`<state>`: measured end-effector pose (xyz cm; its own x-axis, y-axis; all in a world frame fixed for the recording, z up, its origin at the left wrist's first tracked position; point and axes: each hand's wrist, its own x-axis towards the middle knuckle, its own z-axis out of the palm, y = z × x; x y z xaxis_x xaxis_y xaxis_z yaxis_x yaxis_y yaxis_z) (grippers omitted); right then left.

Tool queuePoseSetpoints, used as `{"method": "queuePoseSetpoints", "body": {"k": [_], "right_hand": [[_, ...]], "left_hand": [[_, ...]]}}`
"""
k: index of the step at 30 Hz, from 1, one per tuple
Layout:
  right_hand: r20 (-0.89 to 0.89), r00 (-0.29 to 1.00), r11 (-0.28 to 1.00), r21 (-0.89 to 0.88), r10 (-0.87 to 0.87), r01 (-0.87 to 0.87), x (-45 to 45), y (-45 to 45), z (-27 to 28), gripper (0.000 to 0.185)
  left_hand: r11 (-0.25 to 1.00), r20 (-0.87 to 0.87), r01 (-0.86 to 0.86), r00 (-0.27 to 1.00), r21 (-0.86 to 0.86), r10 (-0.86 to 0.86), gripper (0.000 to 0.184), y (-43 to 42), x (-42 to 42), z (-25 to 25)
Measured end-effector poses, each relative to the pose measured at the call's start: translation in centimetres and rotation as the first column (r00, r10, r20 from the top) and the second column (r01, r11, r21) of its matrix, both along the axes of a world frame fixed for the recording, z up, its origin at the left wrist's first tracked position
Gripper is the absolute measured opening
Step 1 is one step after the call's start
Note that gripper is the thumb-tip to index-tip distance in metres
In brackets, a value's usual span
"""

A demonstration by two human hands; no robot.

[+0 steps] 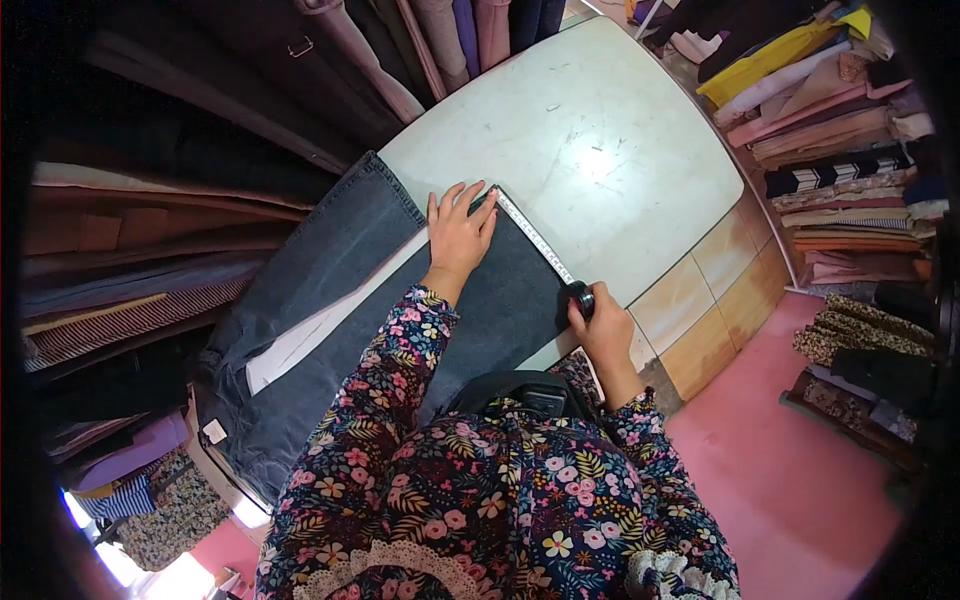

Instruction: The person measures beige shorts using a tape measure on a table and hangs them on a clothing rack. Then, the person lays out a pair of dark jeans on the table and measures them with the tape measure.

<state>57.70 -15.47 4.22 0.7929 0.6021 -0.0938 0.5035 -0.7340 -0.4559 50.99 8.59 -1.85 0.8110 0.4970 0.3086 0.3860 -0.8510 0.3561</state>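
Note:
A pair of dark grey jeans [500,300] lies spread on a white table [650,130], its two legs apart. Along the hem of the nearer leg runs the white blade of a tape measure [535,240]. My right hand [608,335] is wrapped round the tape's dark case at one hem corner. At the other corner, my left hand [460,235] lies flat on the denim with its fingers spread, a fingertip touching the end of the blade. The waist end of the jeans is bunched at the lower left.
Trousers hang [430,50] close behind the table, and more clothes hang or lie in layers [150,220] at the left. Folded garments [830,150] fill a rack at the right. Below are tan tiles [700,310] and a pink floor [770,430].

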Motion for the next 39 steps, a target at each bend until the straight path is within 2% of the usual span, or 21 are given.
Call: {"method": "queuePoseSetpoints", "body": {"k": [12, 14, 17, 34, 37, 39], "right_hand": [[-0.081, 0.996, 0.999, 0.025, -0.041, 0.043, -0.7, -4.5, -1.5, 0.026], [-0.062, 0.998, 0.993, 0.108, -0.031, 0.038, -0.8, -4.9, -1.6, 0.025], [-0.096, 0.995, 0.991, 0.129, -0.028, 0.041, -0.7, -5.1, -1.4, 0.023], [-0.036, 0.999, 0.986, 0.164, -0.002, 0.008, -0.9, -5.0, -1.8, 0.024], [-0.040, 0.999, 0.990, 0.138, -0.007, 0.013, -0.8, -5.0, -2.0, 0.025], [-0.023, 1.000, 0.993, 0.115, 0.002, 0.000, -0.6, -5.0, -2.1, 0.026]], "left_hand": [[1.000, -0.002, -0.002, 1.000, 0.007, 0.002, 0.030, 0.1, 0.1, -0.4], [1.000, -0.001, -0.002, 1.000, 0.006, 0.002, 0.030, 0.1, 0.0, -0.4], [1.000, -0.004, -0.004, 1.000, 0.008, 0.004, 0.030, 0.1, 0.0, -0.4], [1.000, 0.024, -0.009, 1.000, 0.013, 0.009, 0.030, 0.3, 0.1, -0.7], [1.000, 0.038, -0.006, 0.999, -0.003, 0.006, 0.033, 0.4, 0.0, -0.5], [0.991, 0.027, 0.000, 1.000, -0.137, 0.004, 0.037, 0.5, 0.0, 0.1]]}}
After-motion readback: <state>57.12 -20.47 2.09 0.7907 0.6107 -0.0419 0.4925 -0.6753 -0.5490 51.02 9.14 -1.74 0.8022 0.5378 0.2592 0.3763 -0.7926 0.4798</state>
